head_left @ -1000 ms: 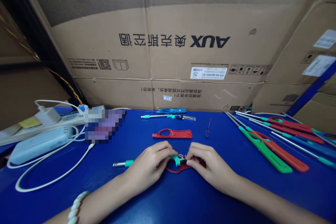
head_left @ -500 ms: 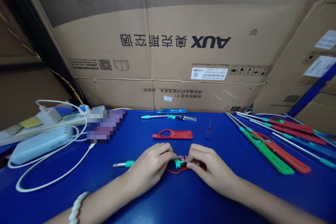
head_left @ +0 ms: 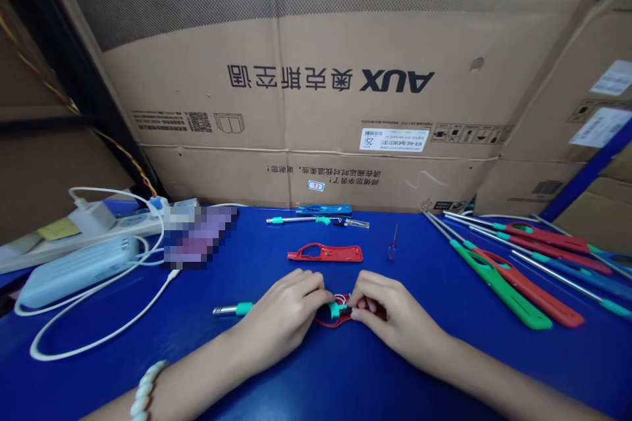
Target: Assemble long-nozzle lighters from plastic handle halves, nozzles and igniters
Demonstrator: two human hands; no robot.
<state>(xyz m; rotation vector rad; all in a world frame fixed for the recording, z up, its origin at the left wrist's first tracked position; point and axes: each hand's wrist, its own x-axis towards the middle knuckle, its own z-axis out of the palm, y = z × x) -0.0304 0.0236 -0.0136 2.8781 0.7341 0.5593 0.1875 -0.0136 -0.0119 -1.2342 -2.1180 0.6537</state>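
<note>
A half-open red lighter lies on the blue table, its metal nozzle with a teal collar sticking out to the left. My left hand is closed over the body of the lighter. My right hand pinches the teal trigger and small inner parts at the lighter's middle; the fingertips of both hands nearly meet. A separate red shell half lies just behind my hands. A small screwdriver rests to its right.
A blue lighter with its parts lies at the back. Several long red and green lighters are on the right. A power strip, white charger cable and power bank sit at the left. Cardboard boxes wall the back.
My hands have drawn slightly closer together over the red lighter; nothing else has moved.
</note>
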